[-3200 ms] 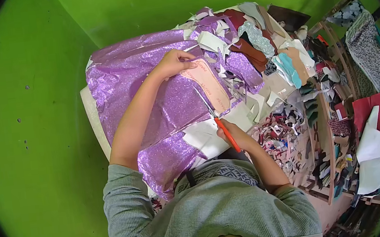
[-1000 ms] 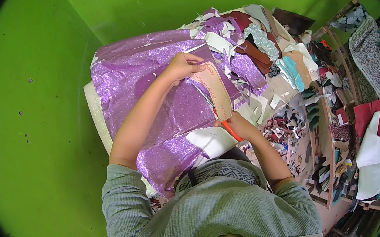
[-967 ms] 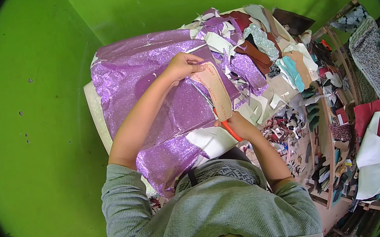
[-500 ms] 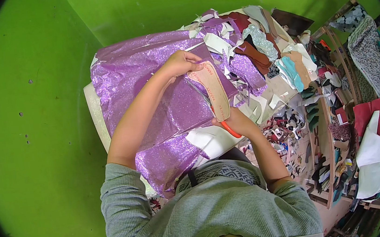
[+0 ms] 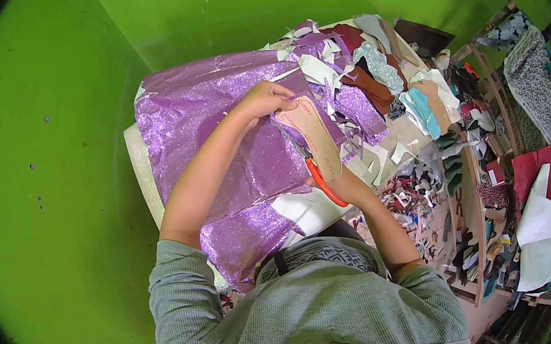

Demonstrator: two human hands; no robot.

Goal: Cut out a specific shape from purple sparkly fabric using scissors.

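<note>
My left hand (image 5: 272,98) pinches the far end of a beige insole-shaped piece (image 5: 312,130) with red print, together with the purple glitter material (image 5: 239,149) under it. Orange-handled scissors (image 5: 323,181) are gripped in my right hand (image 5: 347,187), at the near end of the insole. Their blades lie along the insole's left edge, over the purple sheet. Part of my right hand is hidden behind the insole. The wide purple sheet spreads over a pale table (image 5: 140,153) to the left and hangs down toward me.
Purple and white offcuts (image 5: 318,68) lie at the far side, beside brown cut pieces (image 5: 368,87), a silver glitter piece (image 5: 380,68) and turquoise pieces (image 5: 420,111). Scraps (image 5: 413,190) litter the floor at right, near a wooden rack (image 5: 479,217). A green wall (image 5: 54,197) stands left.
More of the orange handle shows now, and the scissors have turned slightly against the insole's left edge. The insole sits a little lower and further right in view. Both hands keep their holds.
</note>
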